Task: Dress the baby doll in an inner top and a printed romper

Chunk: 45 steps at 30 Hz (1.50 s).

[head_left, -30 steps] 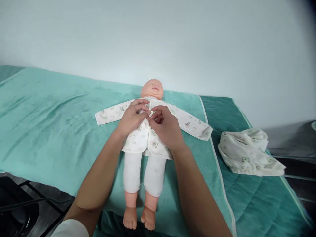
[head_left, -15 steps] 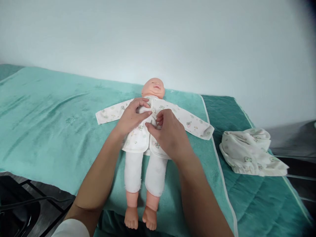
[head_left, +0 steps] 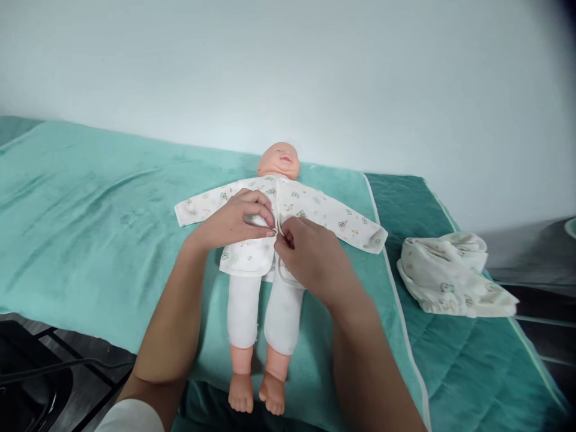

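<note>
A baby doll (head_left: 279, 161) lies face up, feet toward me, with white leggings (head_left: 243, 312) down to its shins. Over its body is a white printed baby jacket (head_left: 245, 258), sleeves spread to both sides. My left hand (head_left: 243, 219) pinches the jacket's front edge at mid-chest, beside a small pale button at the fingertips. Right against it, my right hand (head_left: 310, 252) is closed on the other front edge, its thumb and index finger pressed on the fabric. The fingers partly hide the button and the opening.
Under the doll is a light green blanket (head_left: 90, 240) with a white border. To the right, a folded printed white cloth (head_left: 454, 276) lies on a darker green quilted mat (head_left: 468, 360). A pale wall (head_left: 288, 72) rises behind. A black object (head_left: 31, 372) is at lower left.
Both hands have moved down the jacket front, from the upper chest button to mid-chest. The fingers have closed in on the edges there. The view has shifted very slightly.
</note>
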Each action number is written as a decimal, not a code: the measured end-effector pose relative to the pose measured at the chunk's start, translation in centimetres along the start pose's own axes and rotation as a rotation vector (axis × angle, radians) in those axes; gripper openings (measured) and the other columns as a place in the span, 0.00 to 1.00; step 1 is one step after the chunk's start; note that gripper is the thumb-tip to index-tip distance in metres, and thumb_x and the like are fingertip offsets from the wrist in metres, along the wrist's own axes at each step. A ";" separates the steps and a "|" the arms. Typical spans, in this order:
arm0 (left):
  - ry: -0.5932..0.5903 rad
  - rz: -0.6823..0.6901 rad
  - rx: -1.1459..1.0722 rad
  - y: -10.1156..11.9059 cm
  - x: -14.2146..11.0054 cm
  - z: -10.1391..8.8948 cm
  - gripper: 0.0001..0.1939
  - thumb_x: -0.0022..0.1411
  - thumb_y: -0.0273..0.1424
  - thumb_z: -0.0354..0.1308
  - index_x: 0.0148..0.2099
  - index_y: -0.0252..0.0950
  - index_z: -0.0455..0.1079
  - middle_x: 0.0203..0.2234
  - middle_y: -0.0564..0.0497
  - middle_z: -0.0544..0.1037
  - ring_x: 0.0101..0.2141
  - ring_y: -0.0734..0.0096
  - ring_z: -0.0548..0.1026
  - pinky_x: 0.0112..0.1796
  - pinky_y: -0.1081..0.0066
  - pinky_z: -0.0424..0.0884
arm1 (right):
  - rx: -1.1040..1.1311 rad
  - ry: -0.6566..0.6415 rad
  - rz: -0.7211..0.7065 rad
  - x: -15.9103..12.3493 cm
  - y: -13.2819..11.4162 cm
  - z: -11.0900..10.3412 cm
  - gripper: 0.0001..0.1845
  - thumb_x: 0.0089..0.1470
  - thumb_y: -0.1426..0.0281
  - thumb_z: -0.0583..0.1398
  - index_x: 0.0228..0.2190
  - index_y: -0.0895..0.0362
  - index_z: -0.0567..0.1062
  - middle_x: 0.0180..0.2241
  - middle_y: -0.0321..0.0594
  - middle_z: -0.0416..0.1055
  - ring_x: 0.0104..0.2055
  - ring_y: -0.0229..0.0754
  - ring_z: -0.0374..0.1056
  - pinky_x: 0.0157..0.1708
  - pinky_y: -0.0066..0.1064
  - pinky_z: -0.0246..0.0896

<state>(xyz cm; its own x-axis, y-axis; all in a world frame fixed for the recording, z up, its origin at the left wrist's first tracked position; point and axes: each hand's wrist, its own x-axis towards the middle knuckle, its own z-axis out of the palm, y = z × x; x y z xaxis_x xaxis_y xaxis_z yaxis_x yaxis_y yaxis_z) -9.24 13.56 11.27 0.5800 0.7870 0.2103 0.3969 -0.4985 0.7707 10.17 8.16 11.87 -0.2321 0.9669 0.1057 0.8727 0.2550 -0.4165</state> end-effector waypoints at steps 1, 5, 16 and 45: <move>-0.003 -0.004 0.019 0.0 0.0 0.0 0.04 0.61 0.36 0.66 0.37 0.43 0.79 0.44 0.50 0.76 0.55 0.60 0.68 0.59 0.57 0.64 | 0.068 -0.012 -0.004 0.1 0.3 -0.2 0.12 0.60 0.72 0.55 0.25 0.54 0.62 0.27 0.35 0.67 0.29 0.39 0.59 0.30 0.33 0.47; 0.017 0.013 0.027 0.1 0.3 0.4 0.05 0.63 0.36 0.64 0.35 0.42 0.78 0.44 0.50 0.76 0.54 0.60 0.69 0.60 0.56 0.65 | 0.481 -0.081 0.020 0.5 2.2 -0.5 0.15 0.61 0.65 0.57 0.23 0.54 0.65 0.21 0.31 0.64 0.25 0.36 0.58 0.28 0.31 0.50; 0.270 -0.045 -0.241 -0.5 0.7 1.5 0.06 0.66 0.37 0.60 0.39 0.41 0.73 0.53 0.47 0.77 0.57 0.59 0.72 0.56 0.59 0.70 | 0.949 0.212 0.158 1.8 3.9 1.7 0.15 0.57 0.58 0.63 0.26 0.54 0.70 0.22 0.29 0.59 0.23 0.34 0.53 0.24 0.29 0.49; 0.377 -0.114 0.049 -1.8 3.7 3.4 0.20 0.63 0.29 0.55 0.56 0.44 0.75 0.62 0.50 0.72 0.64 0.58 0.65 0.65 0.56 0.60 | 0.850 0.388 0.172 5.9 4.4 3.9 0.08 0.55 0.63 0.61 0.33 0.54 0.73 0.33 0.33 0.70 0.30 0.36 0.63 0.36 0.31 0.61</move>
<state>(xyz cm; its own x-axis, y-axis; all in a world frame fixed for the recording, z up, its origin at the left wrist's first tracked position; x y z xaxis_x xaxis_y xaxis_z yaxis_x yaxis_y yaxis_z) -5.43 16.15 8.64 0.2318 0.9121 0.3382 0.4821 -0.4097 0.7744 10.95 14.99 7.09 0.1627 0.9640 0.2101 0.2408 0.1677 -0.9560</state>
